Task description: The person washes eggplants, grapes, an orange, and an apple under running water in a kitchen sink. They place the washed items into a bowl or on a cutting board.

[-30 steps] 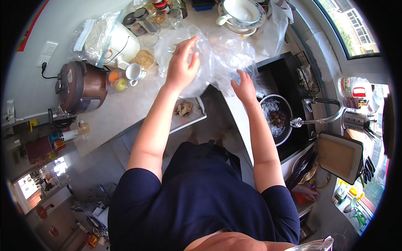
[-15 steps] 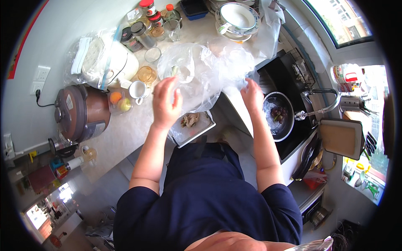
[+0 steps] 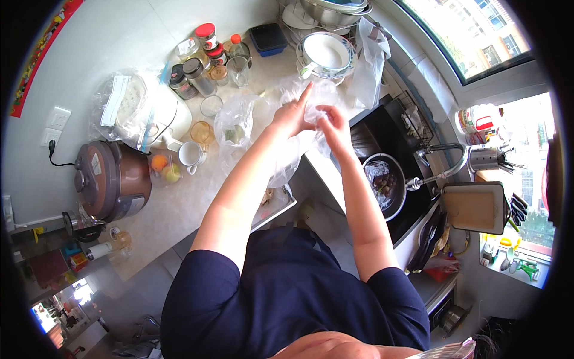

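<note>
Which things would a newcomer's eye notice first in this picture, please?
Probably the left hand and right hand, close together at thin clear plastic near the upper middle. Next, on the right, the round bowl with dark fruit in the black sink. On the left, a large brown cooker stands on the counter.

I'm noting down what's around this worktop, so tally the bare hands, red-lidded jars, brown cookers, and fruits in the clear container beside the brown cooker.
Bare hands: 2 (left hand, right hand)
Red-lidded jars: 2
Brown cooker: 1
Visible fruits: 2 (orange one, yellow-green one)
Total: 7
</note>
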Demonstrator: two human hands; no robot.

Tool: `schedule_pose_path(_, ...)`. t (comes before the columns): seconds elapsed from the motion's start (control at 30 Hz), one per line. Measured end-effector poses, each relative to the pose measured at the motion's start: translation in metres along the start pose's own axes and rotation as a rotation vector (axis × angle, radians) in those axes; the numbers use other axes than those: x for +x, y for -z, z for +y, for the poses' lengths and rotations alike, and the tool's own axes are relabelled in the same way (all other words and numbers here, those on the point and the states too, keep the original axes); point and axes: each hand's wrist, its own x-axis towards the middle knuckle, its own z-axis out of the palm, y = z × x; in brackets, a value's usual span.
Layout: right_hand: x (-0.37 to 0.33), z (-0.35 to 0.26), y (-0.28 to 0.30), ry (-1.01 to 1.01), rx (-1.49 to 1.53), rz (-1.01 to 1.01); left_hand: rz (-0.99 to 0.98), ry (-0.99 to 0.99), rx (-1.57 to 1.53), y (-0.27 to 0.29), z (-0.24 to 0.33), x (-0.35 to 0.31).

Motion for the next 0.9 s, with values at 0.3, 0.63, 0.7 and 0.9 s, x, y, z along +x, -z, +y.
schedule_pose_path(0.3, -0.006, 0.023, 0.005, 0.103, -0.811, 0.133, 0.177, 0.182, -0.784, -0.001, -0.021, -0.008)
schedule_pose_path(0.63, 0.06, 0.069, -0.071, -0.044, -0.289, 0.267, 0.326, -0.196, -0.177, -0.001, 0.026, -0.089)
schedule_pose_path(0.7, 0.077, 0.054, -0.087, 0.0, -0.195, 0.303, 0.412, -0.327, -0.091, 0.027, 0.021, -0.122)
schedule_pose_path(0.9, 0.142, -0.03, -0.097, 0.088, 0.004, 0.335, 0.776, 0.086, 0.223, 0.086, -0.055, -0.193)
